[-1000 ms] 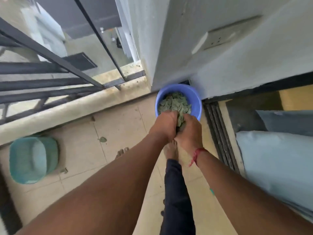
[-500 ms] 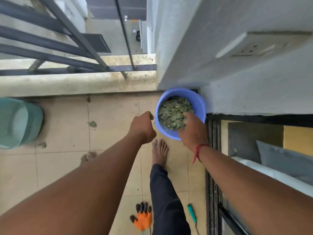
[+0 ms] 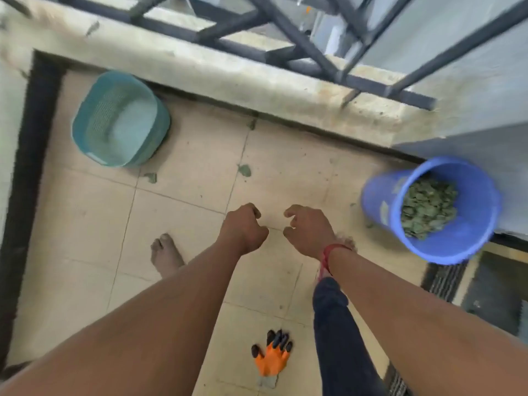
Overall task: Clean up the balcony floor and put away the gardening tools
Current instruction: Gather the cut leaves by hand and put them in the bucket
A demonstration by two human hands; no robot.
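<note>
My left hand (image 3: 243, 227) hovers over the tiled balcony floor (image 3: 185, 201), curled into a fist with nothing in it. Right beside it, my right hand (image 3: 308, 228) hangs with loosely curled fingers, also holding nothing. A blue bucket (image 3: 463, 250) stands to the right against the wall, with a heap of green leaves (image 3: 427, 207) inside. A few stray leaves (image 3: 244, 170) lie on the tiles ahead of my hands. An orange and black garden glove (image 3: 271, 357) lies flat on the floor near my legs.
A teal mesh basket (image 3: 120, 118) stands at the far left by the low concrete ledge (image 3: 228, 72) under the dark railing (image 3: 285, 32). My bare foot (image 3: 167, 252) is planted on the tiles. A sliding-door track (image 3: 445, 278) runs at the right.
Both hands have come away from the bucket and now hang over the tiles holding nothing. My view has swung left, so the bucket now sits at the right and the basket is in full view.
</note>
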